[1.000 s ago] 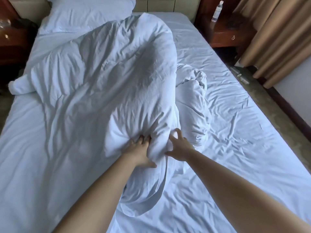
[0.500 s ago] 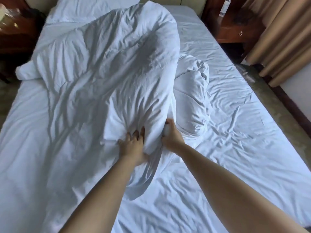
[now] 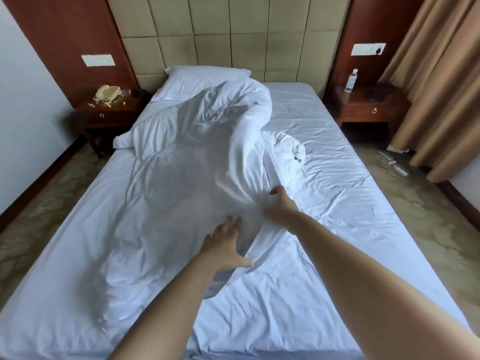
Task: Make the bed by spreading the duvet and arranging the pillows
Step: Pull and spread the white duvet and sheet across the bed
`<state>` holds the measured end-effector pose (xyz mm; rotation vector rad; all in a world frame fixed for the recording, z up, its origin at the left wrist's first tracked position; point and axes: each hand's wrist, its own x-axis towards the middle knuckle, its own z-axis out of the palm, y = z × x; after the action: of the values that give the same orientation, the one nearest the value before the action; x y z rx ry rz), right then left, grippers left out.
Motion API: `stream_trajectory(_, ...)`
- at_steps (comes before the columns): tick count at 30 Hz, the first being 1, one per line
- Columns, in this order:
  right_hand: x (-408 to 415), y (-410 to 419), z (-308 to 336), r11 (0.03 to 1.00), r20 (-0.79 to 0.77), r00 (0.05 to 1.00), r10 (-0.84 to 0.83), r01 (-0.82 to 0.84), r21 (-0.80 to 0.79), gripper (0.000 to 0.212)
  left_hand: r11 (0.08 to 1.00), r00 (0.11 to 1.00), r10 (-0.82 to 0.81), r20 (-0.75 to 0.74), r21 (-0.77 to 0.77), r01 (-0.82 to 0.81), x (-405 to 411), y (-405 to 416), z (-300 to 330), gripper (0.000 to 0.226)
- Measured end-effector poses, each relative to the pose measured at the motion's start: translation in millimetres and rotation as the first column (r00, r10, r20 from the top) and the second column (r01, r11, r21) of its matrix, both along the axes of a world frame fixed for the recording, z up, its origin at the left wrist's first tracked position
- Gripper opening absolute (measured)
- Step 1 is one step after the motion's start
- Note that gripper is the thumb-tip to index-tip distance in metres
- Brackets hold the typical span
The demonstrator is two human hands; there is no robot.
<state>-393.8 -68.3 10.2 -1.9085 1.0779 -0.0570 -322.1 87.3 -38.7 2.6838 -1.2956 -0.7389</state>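
Duvet (image 3: 187, 162): white, bunched lengthwise down the bed (image 3: 324, 255), one pillow (image 3: 205, 79) at its head. Right hand (image 3: 281, 205): fingers clenched on a duvet fold. Left hand (image 3: 226, 246): fingers straight, released, resting on duvet.

No words, numbers or signs can be read anywhere. The bottle (image 3: 351, 80) on the right nightstand (image 3: 368, 110) has a label, but it is too small and blurry to make out. The white wall plates (image 3: 98, 60) show no print.
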Motion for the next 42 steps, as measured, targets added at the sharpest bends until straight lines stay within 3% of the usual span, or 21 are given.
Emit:
stream_trajectory(3, -43, 21, 9, 0.998, 0.056, 0.998, 0.024, -0.027, 0.059, 0.04, 0.995, 0.996, 0.094, 0.003, 0.02, -0.094, -52, -7, 6, 0.139)
stream_trajectory(5, -67, 27, 16, 0.995, 0.094, 0.995, 0.026, -0.035, 0.09, 0.039, 0.979, 0.983, 0.185, 0.018, -0.091, -0.183, -79, -14, 11, 0.134)
stream_trajectory(8, -98, 22, 31, 0.993, 0.156, 0.987, 0.034, -0.051, 0.108, 0.037, 0.894, 0.96, 0.28, 0.014, -0.368, -0.256, -106, -28, 22, 0.089)
stream_trajectory(10, -114, 13, 37, 0.992, 0.193, 0.981, 0.02, -0.044, 0.121, 0.035, 0.875, 0.957, 0.272, 0.103, -0.44, -0.202, -118, -37, 34, 0.049)
stream_trajectory(12, -126, 4, 35, 0.993, 0.207, 0.978, 0.016, -0.041, 0.114, 0.036, 0.932, 0.952, 0.193, 0.238, -0.349, -0.101, -126, -42, 51, 0.026)
stream_trajectory(14, -133, 1, 22, 0.993, 0.209, 0.977, 0.032, -0.055, 0.103, 0.04, 0.988, 0.934, 0.069, 0.352, -0.154, -0.015, -129, -42, 63, 0.023)
stream_trajectory(18, -135, 11, -7, 0.987, 0.175, 0.979, 0.102, -0.122, 0.106, 0.046, 0.998, 0.925, -0.007, 0.38, 0.063, -0.018, -134, -25, 64, 0.027)
stream_trajectory(20, -136, 19, -13, 0.969, 0.094, 0.964, 0.247, -0.247, -0.012, 0.042, 0.993, 0.92, 0.039, 0.39, 0.089, -0.08, -133, -10, 60, 0.027)
stream_trajectory(22, -140, 25, -14, 0.835, -0.107, 0.894, 0.434, -0.445, -0.325, 0.043, 0.987, 0.908, 0.064, 0.413, 0.11, -0.12, -129, 5, 57, 0.025)
stream_trajectory(24, -142, 33, -14, 0.556, -0.29, 0.797, 0.53, -0.584, -0.591, 0.057, 0.983, 0.907, 0.075, 0.413, 0.12, -0.136, -125, 18, 55, 0.024)
stream_trajectory(26, -135, 43, -20, 0.337, -0.435, 0.677, 0.594, -0.7, -0.629, 0.086, 0.981, 0.912, 0.112, 0.394, 0.1, -0.164, -124, 29, 53, 0.024)
stream_trajectory(28, -123, 51, -27, 0.237, -0.541, 0.597, 0.592, -0.771, -0.591, 0.096, 0.981, 0.916, 0.136, 0.378, 0.079, -0.178, -125, 39, 51, 0.023)
stream_trajectory(30, -109, 58, -28, 0.186, -0.572, 0.597, 0.563, -0.766, -0.616, 0.086, 0.982, 0.919, 0.157, 0.36, 0.041, -0.184, -123, 50, 51, 0.022)
stream_trajectory(34, -80, 76, -17, 0.211, -0.567, 0.633, 0.527, -0.744, -0.634, 0.04, 0.987, 0.939, 0.162, 0.303, -0.031, -0.16, -112, 74, 51, 0.025)
stream_trajectory(38, -80, 98, -17, 0.162, -0.71, 0.534, 0.46, -0.836, -0.524, 0.029, 0.998, 0.958, 0.055, 0.282, 0.015, -0.062, -109, 91, 33, 0.031)
stream_trajectory(42, -108, 120, -26, 0.136, -0.745, 0.521, 0.416, -0.846, -0.516, 0.024, 0.999, 0.972, -0.014, 0.235, 0.05, 0.003, -130, 110, 10, 0.034)
